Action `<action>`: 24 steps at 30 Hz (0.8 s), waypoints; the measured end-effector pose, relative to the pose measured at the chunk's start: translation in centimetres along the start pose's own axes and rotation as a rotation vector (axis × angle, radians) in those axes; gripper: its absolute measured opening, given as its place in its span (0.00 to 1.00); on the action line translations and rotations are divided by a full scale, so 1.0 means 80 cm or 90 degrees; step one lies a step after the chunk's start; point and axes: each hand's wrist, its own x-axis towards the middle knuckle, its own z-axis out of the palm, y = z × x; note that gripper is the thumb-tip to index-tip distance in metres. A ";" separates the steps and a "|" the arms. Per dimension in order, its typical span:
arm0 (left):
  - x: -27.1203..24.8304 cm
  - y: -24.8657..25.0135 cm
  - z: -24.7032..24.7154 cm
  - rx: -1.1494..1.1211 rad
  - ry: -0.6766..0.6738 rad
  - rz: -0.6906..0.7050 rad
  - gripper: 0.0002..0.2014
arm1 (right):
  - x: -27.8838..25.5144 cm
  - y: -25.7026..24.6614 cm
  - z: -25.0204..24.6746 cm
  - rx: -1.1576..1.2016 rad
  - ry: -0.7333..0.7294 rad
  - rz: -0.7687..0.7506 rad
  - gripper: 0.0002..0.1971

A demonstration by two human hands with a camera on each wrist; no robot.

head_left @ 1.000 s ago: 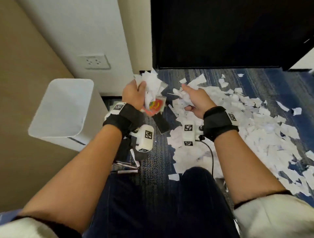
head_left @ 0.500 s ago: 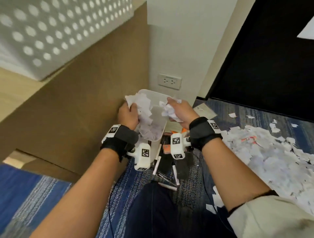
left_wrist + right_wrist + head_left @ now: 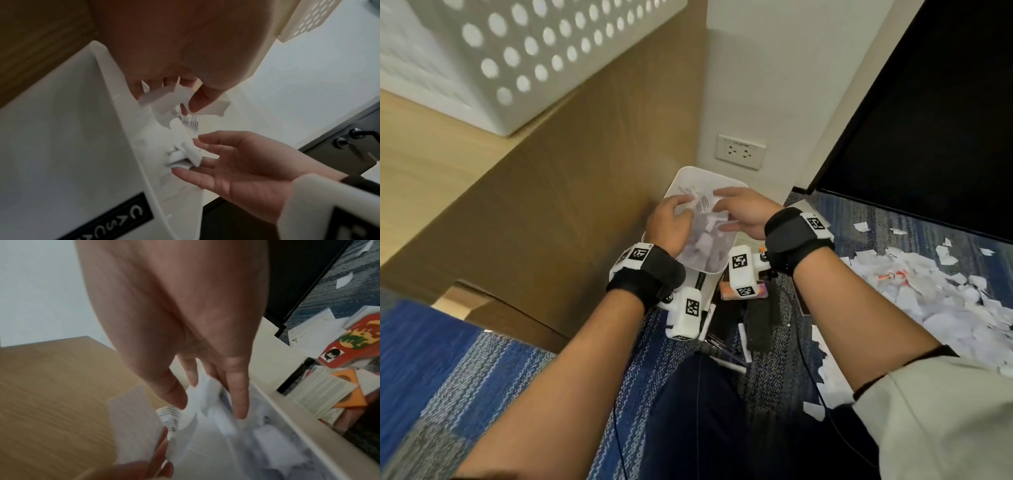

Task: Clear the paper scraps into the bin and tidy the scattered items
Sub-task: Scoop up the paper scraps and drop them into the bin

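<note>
White paper scraps [image 3: 162, 100], torn, one printed: lodged among the loosely curled fingers [image 3: 197, 100] of the left hand [image 3: 667, 222]; firm grip cannot be told. Right hand [image 3: 743, 216]: fingers straight and spread, scraps [image 3: 185, 155] at their tips. Both hands over the mouth of the white bin [image 3: 688, 174], more scraps [image 3: 705, 250] inside. Head view only: scrap pile [image 3: 945, 308] on carpet at 3 o'clock. Right wrist view only: red card [image 3: 353, 344] and orange card [image 3: 349, 395] beside the bin.

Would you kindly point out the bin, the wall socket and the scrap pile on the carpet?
bin [image 3: 690, 171]: head view, far rim.
wall socket [image 3: 740, 151]: head view, faceplate centre.
scrap pile [image 3: 959, 318]: head view, middle of the heap.
</note>
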 end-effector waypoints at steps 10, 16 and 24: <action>-0.019 0.064 0.051 0.095 0.069 0.132 0.15 | -0.046 0.046 -0.093 0.080 0.071 -0.094 0.19; -0.045 0.093 0.193 0.138 -0.093 0.216 0.16 | -0.110 0.178 -0.228 0.095 0.241 0.076 0.17; -0.094 -0.008 0.415 0.414 -0.485 0.085 0.25 | -0.191 0.445 -0.325 -0.164 0.249 0.513 0.38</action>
